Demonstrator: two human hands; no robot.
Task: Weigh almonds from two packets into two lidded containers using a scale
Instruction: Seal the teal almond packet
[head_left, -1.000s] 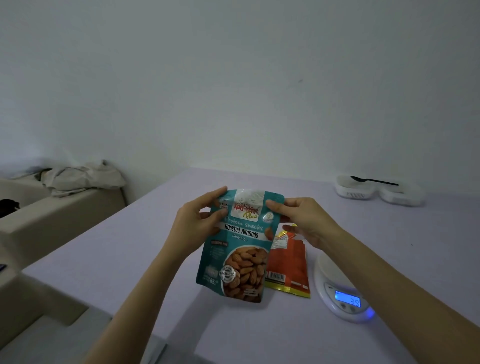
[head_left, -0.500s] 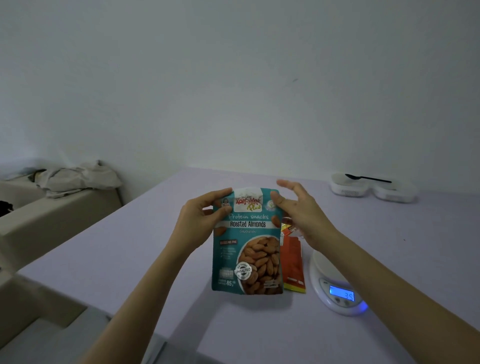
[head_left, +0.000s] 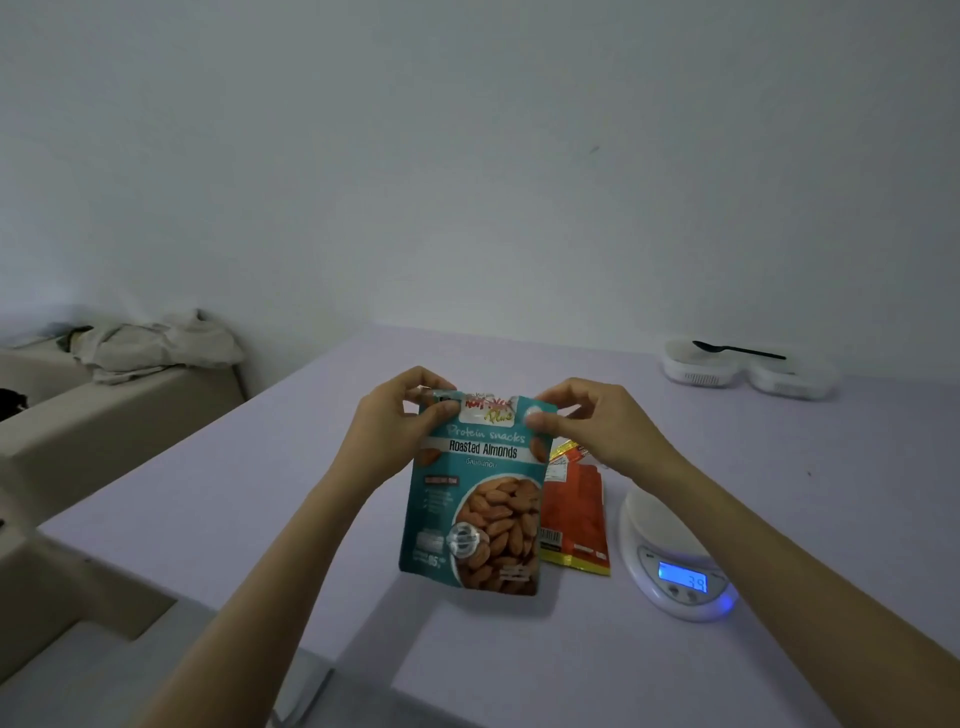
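I hold a teal packet of roasted almonds (head_left: 480, 499) upright above the lilac table (head_left: 260, 493). My left hand (head_left: 395, 421) pinches its top left corner and my right hand (head_left: 587, 421) pinches its top right corner. Behind it an orange-red packet (head_left: 576, 514) lies flat on the table. To the right sits a white kitchen scale (head_left: 670, 551) with a lit blue display reading 39. Two white lidded containers (head_left: 748, 371) stand side by side at the far right, with a black spoon (head_left: 737, 351) lying across their lids.
The table's left edge runs diagonally from the wall toward me; beyond it are beige cushioned blocks (head_left: 104, 415) with crumpled cloth (head_left: 156, 345) on top. A plain wall rises behind the table.
My right hand, briefly open half a second ago, has closed on the packet's top right corner. My left hand shifted up to the top left corner. The packet stands straighter.
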